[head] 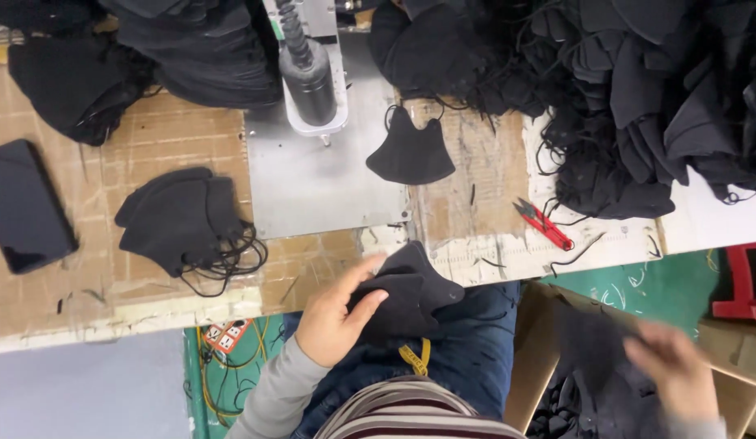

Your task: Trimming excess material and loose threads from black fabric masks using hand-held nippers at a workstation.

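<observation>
- Seated at a cardboard-covered workbench [85, 309], a person's left hand [333, 313] clasps a small stack of black fabric face masks [406, 297] over the lap, thumb on top and fingers beneath.
- Blurred with motion, the right hand [675, 370] is down at an open cardboard box [532, 358] by the knee; whether it grips anything cannot be told.
- On the bench, a single black mask [410, 154] lies on the grey metal plate [313, 187] just beside the machine's dark cylindrical head [309, 81].
- To its left sits another pile of masks [179, 219] with tangled ear loops; a dark phone [24, 207] lies near the edge.
- Red thread snips [545, 223] rest near a large heap of masks [638, 97].
- Judging by their look, the masks are light, soft and floppy; a pinch across the stack's folded middle would likely hold them best, since the loose loops could snag.
</observation>
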